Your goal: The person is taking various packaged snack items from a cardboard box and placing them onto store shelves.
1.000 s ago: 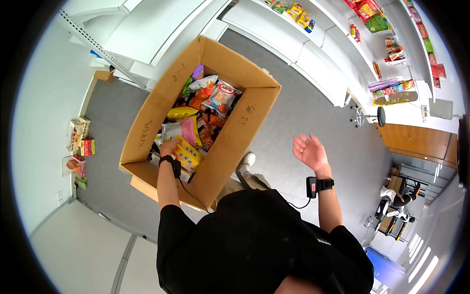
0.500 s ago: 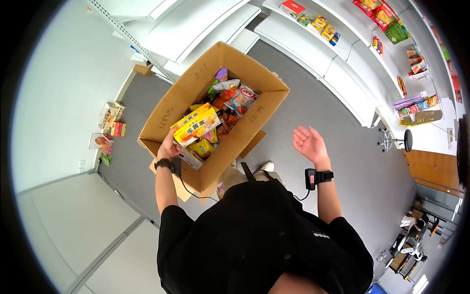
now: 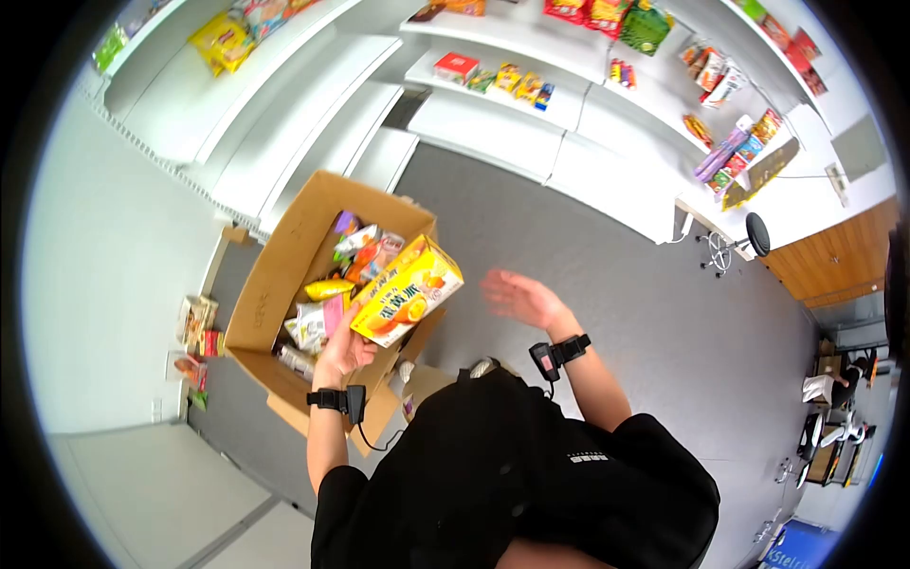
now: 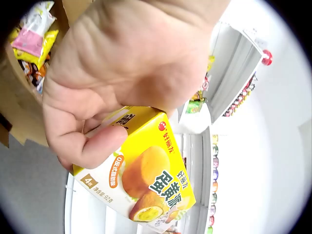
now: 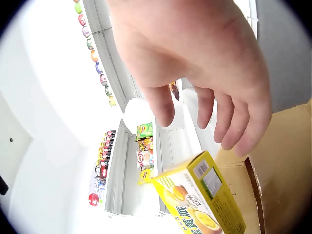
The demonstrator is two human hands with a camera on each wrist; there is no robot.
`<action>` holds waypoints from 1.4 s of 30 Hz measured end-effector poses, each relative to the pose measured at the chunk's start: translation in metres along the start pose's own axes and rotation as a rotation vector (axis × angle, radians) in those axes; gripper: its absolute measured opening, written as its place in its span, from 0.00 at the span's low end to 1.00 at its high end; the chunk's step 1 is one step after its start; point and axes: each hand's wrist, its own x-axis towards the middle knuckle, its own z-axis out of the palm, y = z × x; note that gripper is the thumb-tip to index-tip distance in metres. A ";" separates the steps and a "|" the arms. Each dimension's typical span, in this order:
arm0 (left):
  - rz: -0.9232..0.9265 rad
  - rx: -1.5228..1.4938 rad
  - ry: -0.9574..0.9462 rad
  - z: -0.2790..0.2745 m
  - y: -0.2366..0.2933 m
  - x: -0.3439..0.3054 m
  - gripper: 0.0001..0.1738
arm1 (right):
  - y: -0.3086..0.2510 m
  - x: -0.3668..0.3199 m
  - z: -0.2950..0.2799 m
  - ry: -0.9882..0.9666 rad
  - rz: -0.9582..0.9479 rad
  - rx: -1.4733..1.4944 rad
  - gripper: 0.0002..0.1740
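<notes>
My left hand [image 3: 345,353] grips one end of a yellow and white box of egg yolk pies [image 3: 409,292], thumb and fingers around its edge. The box is tilted over the near side of a large open cardboard carton [image 3: 270,275]. In the left wrist view, the thumb of the left hand [image 4: 126,58] lies across the pie box [image 4: 151,170]. My right hand [image 3: 523,300] hovers just right of the box with spread fingers and nothing in them. From the right wrist, the box [image 5: 217,195] shows below the fingertips, apart from them.
Inside the carton lie several snack bags [image 3: 327,287]. White shelves [image 3: 313,123] stand ahead and left, others [image 3: 607,123] carry packets at the right. A stool [image 3: 756,234] is at far right. Small boxes [image 3: 196,318] stand on the floor by the left wall.
The left hand has come out of the carton with the pie box, lifting it up and rightward. My right hand has moved left toward it. The head view has shifted, showing more shelving.
</notes>
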 end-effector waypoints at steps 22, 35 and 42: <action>-0.431 0.161 -0.634 0.297 0.123 0.200 0.39 | -0.140 -0.026 -0.052 0.168 -0.336 -0.264 0.46; -0.305 0.534 -0.641 0.329 0.241 0.292 0.40 | -0.224 0.085 -0.084 0.404 -0.389 -0.087 0.33; 0.063 0.563 -0.230 0.295 0.301 0.314 0.27 | -0.265 0.141 -0.178 0.456 -0.170 -0.034 0.29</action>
